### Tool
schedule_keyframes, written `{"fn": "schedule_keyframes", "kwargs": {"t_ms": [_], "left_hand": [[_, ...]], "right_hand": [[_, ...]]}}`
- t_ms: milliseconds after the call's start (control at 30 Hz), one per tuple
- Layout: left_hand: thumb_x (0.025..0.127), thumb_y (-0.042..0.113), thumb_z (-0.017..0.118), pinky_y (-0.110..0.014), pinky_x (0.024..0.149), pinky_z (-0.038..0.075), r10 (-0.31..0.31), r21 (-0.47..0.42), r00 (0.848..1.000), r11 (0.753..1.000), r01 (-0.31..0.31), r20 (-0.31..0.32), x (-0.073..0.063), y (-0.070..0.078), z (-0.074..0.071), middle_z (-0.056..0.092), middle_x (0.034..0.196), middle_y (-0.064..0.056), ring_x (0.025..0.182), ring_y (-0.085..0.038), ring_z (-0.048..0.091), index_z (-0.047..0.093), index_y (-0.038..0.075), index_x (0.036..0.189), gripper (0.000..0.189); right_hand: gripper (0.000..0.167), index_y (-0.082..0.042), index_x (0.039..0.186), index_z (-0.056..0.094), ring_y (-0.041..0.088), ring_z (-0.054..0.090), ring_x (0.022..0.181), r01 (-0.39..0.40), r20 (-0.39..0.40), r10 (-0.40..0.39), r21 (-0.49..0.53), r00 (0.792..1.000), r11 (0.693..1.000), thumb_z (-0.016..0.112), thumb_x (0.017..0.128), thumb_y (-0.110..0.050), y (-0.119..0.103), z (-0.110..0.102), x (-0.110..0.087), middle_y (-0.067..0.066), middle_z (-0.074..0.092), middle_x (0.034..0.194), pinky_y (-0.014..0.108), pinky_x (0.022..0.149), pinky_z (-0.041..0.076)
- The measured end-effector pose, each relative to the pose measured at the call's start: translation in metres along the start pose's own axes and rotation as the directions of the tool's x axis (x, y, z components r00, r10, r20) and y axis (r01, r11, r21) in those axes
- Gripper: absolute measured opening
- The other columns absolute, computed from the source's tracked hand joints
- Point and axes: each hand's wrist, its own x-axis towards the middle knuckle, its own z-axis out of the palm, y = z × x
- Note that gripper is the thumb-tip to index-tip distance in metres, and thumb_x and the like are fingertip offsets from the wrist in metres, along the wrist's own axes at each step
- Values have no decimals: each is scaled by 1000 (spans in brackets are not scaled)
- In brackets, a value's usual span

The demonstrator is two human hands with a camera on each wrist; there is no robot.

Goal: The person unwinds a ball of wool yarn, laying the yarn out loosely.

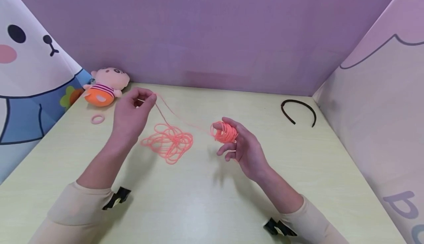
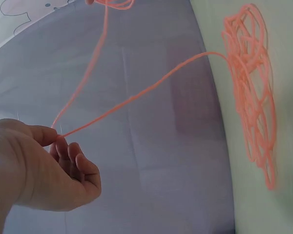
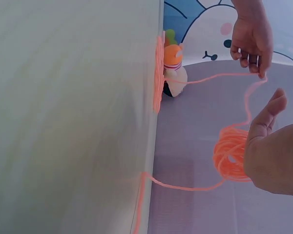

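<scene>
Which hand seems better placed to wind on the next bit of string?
Probably the right: the coil already sits on its fingers, while the left pinches the strand leading up from the pile.

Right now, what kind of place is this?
Perhaps a play or craft corner, though I can't be sure. A plush toy and a loose heap of orange cord lie on a table, with a cartoon-printed panel beside it.
</scene>
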Motion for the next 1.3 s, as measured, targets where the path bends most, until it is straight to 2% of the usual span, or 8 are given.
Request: {"fn": "schedule_keyframes", "kwargs": {"t_ms": [300, 467, 667, 867, 967, 1067, 1200, 1300], "left_hand": [[100, 15, 57, -29, 80, 43, -23, -13, 999, 1000, 24, 38, 0, -3, 4, 59, 112, -8, 103, -21, 49, 62, 4, 122, 25], [100, 11, 58, -34, 79, 47, 17, 47, 975, 999, -28, 220, -4, -8, 16, 61, 111, -12, 101, -25, 53, 62, 2, 119, 22], [98, 16, 66, -37, 79, 52, -7, 117, 850, 991, -64, 527, -17, -20, 42, 64, 112, -11, 102, -27, 59, 63, 7, 121, 25], [96, 24, 70, -48, 96, 49, -41, 162, 725, 982, -98, 688, -31, -25, 58, 62, 129, -9, 119, -31, 56, 61, 11, 133, 40], [96, 25, 71, -49, 101, 47, -50, 173, 685, 978, -112, 727, -35, -24, 62, 62, 131, -5, 123, -30, 56, 62, 12, 132, 40], [97, 23, 69, -45, 91, 52, -35, 161, 680, 979, -122, 733, -36, -24, 64, 68, 120, -3, 112, -26, 62, 68, 11, 120, 26], [99, 19, 67, -37, 72, 51, -29, 143, 705, 984, -104, 709, -36, -24, 64, 71, 101, -6, 90, -27, 64, 71, 10, 100, 10], [99, 19, 67, -35, 72, 52, -41, 140, 727, 987, -76, 686, -36, -24, 65, 69, 102, -7, 91, -28, 63, 68, 10, 102, 9]], "right_hand": [[51, -13, 149, 42, 15, 71, 73, 7, 24, -7, 28, 1000, 1000, 35, 107, -39, 0, 0, 0, 3, 59, 138, 24, 57, 52], [47, -15, 147, 45, 16, 71, 73, 18, 75, -23, 68, 997, 998, 33, 108, -38, 0, 1, -1, 3, 60, 138, 25, 57, 52], [48, -14, 149, 44, 19, 72, 75, 19, 159, -35, 101, 987, 995, 30, 109, -36, 0, 1, -2, 4, 59, 137, 27, 58, 54], [50, -13, 152, 41, 21, 72, 76, 6, 268, -45, 145, 962, 989, 28, 109, -34, 0, 1, -3, 6, 58, 139, 28, 59, 55], [51, -13, 153, 41, 22, 72, 77, 6, 327, -61, 166, 943, 986, 26, 109, -34, 0, 1, -2, 5, 56, 140, 28, 61, 55], [51, -13, 153, 40, 22, 72, 78, 13, 362, -74, 168, 929, 986, 25, 109, -34, 1, 0, -2, 5, 55, 141, 28, 62, 56], [52, -13, 154, 38, 22, 72, 79, 17, 378, -76, 156, 923, 988, 24, 109, -34, 1, 0, -2, 7, 53, 146, 27, 62, 55], [52, -13, 154, 38, 22, 72, 78, 17, 376, -74, 151, 924, 988, 24, 109, -34, 1, 0, -2, 7, 53, 146, 27, 61, 55]]}}
